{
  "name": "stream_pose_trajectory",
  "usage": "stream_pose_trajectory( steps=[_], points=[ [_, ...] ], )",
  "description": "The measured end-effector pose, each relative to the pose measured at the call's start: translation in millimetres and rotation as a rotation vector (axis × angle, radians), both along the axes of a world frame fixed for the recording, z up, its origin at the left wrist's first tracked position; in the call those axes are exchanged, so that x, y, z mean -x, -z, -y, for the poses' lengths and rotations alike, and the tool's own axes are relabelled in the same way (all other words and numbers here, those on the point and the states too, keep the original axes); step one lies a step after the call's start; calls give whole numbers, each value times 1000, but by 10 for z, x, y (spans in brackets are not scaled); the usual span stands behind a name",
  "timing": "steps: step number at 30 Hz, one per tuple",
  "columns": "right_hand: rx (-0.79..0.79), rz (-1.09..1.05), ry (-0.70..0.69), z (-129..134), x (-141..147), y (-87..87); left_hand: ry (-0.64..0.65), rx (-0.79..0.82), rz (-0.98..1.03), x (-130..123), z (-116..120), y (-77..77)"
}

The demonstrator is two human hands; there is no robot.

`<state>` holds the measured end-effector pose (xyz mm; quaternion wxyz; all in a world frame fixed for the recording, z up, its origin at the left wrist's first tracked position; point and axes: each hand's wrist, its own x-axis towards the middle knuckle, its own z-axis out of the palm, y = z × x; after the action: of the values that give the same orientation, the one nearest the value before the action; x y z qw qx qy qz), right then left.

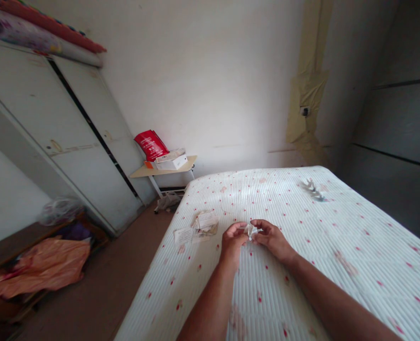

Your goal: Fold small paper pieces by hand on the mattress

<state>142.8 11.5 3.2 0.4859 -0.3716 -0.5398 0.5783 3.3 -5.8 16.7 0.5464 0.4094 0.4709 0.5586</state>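
Over the middle of the bed, my left hand and my right hand face each other. Between their fingertips is a small piece of folded white paper, gripped from both sides. Its exact shape is too small to make out. Left of my hands, a loose pile of printed paper pieces lies on the bedspread, with a single printed sheet beside it. Farther off to the right, several small folded paper shapes stand in a row.
A white ribbed bedspread with red dots covers the bed. Beyond its far left corner, a small table bears a red bag and a white box. A cabinet stands left; an orange plastic bag lies low beside it.
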Motion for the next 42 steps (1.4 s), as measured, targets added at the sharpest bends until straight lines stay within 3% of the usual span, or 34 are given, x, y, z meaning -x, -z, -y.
stream_pose_trajectory(
  steps=[9,15,18,26,32,42],
  points=[
    [75,-105,-33,1,-22,-24,0,-49,-42,-53,26,-14],
    [153,-228,-136,-14,-55,-4,-33,-200,-185,-69,26,15],
    [162,-251,-157,-22,-67,-4,12,-239,-233,-75,46,-4],
    [176,-288,-145,-21,-63,-9,21,-223,-204,-97,96,-71],
    [190,-303,-126,-32,-66,0,64,-192,-163,-121,87,-27],
    [156,-230,-131,-6,-61,-24,14,-233,-220,-109,85,11]
  ],
)
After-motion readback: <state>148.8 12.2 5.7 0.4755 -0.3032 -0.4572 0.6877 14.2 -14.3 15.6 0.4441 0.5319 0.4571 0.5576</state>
